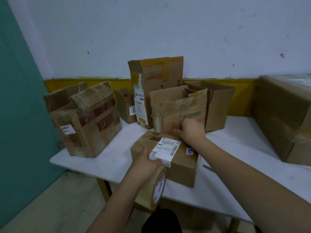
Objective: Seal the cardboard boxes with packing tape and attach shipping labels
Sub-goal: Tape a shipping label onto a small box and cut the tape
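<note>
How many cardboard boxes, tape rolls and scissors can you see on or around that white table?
Cardboard boxes: 7, counting the small labelled box under both hands and the big one at the right edge
Rolls of packing tape: 1, in the left hand
Scissors: 0 clearly visible
Total: 8

Left hand (148, 163) grips tape roll (154, 189) at the box's (181, 167) near edge; right hand (191, 130), blurred, reaches its far edge.
</note>
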The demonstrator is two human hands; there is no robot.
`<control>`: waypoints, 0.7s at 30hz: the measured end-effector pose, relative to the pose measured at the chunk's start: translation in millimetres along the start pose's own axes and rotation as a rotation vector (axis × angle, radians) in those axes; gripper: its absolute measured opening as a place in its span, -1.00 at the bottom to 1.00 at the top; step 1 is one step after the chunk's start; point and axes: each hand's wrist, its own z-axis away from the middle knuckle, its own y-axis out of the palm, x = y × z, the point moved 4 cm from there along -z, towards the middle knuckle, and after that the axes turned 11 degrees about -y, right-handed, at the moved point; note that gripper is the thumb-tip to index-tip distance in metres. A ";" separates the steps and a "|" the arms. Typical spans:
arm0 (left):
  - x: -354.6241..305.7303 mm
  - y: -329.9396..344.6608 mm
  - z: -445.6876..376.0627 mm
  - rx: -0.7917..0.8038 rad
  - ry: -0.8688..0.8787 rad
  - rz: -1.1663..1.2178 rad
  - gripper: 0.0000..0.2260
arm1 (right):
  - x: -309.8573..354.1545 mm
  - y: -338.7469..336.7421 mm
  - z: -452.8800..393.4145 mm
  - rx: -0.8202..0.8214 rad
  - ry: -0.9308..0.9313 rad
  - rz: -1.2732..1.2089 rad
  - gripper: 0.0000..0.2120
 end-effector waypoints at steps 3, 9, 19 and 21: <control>-1.3 -1.3 -1.8 0.019 0.015 0.006 -0.29 | 13.2 13.3 23.2 0.246 -0.138 -0.178 -0.42; -5.9 -21.0 10.8 0.049 0.165 0.070 -0.45 | 6.5 9.4 36.8 0.441 -0.065 -0.140 -0.38; -83.8 -41.9 19.9 0.155 0.377 0.284 -0.78 | -39.3 -27.4 80.0 0.553 0.281 -0.613 -0.65; -92.2 -36.3 14.9 0.136 0.350 0.326 -0.77 | -41.8 -46.0 72.0 0.394 0.223 -0.535 -0.65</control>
